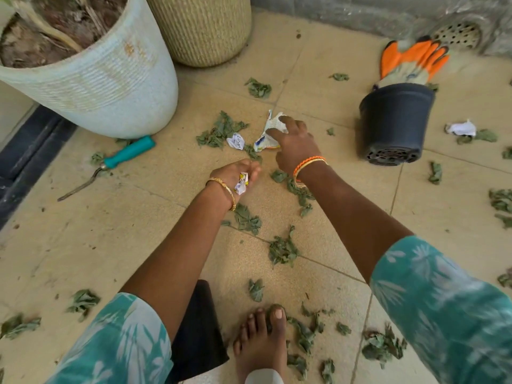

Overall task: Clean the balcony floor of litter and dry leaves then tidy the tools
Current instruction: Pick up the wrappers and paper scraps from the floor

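Note:
My right hand (297,144) pinches a crumpled white wrapper (270,133) on the tiled floor, thumb and forefinger curled on it. My left hand (235,174) holds a small crumpled paper scrap (241,184) in its curled fingers, just above the floor. Another small paper ball (236,141) lies left of the wrapper, and one more (461,128) lies at the right beyond the black pot. Dry green leaves (220,131) are scattered over the tiles, with clumps near my foot (282,252).
A teal-handled hand tool (116,159) lies at the left beside a large pale planter (105,79). A woven planter (205,29) stands behind it. A black pot (394,123) lies tipped over, with orange gloves (412,62) and a floor drain (457,34) behind it. My bare foot (263,345) stands near.

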Tool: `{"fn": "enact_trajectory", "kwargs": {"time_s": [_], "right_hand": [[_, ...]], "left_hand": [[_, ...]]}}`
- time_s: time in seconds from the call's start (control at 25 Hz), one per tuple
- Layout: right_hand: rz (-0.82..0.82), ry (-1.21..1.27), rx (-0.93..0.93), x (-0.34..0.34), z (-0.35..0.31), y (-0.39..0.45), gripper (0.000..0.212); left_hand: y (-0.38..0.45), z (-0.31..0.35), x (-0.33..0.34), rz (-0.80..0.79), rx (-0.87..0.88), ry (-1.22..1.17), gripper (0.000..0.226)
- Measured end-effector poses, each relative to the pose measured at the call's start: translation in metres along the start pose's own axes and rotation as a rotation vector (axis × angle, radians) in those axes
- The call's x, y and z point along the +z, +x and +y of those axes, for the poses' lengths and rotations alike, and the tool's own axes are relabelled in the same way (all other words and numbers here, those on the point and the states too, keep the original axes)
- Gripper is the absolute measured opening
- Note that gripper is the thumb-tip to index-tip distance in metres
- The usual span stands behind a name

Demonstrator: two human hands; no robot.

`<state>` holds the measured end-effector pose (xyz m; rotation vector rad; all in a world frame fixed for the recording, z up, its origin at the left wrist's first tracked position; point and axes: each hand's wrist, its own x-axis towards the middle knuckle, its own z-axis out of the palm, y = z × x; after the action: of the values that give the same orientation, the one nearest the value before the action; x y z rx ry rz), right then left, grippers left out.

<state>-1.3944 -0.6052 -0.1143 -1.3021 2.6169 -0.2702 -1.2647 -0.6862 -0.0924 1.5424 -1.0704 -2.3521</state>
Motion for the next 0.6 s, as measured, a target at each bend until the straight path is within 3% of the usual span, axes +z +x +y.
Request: {"fn": "enact_trajectory", "kwargs": {"time_s": [0.08,0.16,0.24,0.32,0.4,0.48,0.56,0.6], "right_hand": [[-0.030,0.038,0.016,0.017,0.001,0.018,0.041],[0.151,0.231,0.033,0.024,0.005,0.023,0.027],[0.376,0.515,0.142,0.016,0.006,0.015,0.021],[0.483,0.775,0.269,0.003,0.005,0.001,0.018],[0.405,1.081,0.322,-0.006,-0.003,-0.015,0.014],[0.201,1.393,0.339,-0.011,-0.019,-0.031,0.010],[-0.011,1.542,0.381,-0.013,-0.035,-0.042,0.008],[-0.079,1.569,0.405,-0.012,-0.042,-0.046,0.009]], "left_hand": [[0.000,-0.001,-0.006,-0.004,0.018,0.039,0.027],[0.002,-0.002,-0.014,0.031,0.011,0.051,0.019],[0.005,0.000,-0.023,0.069,-0.030,0.057,0.034],[0.006,0.003,-0.027,0.082,-0.071,0.020,0.043],[0.005,0.003,-0.025,0.053,-0.071,-0.010,0.049],[0.003,0.003,-0.015,-0.074,-0.010,0.011,0.052],[-0.001,-0.002,-0.008,-0.175,0.063,0.135,0.060],[-0.001,-0.003,-0.007,-0.143,0.059,0.215,0.068]]}}
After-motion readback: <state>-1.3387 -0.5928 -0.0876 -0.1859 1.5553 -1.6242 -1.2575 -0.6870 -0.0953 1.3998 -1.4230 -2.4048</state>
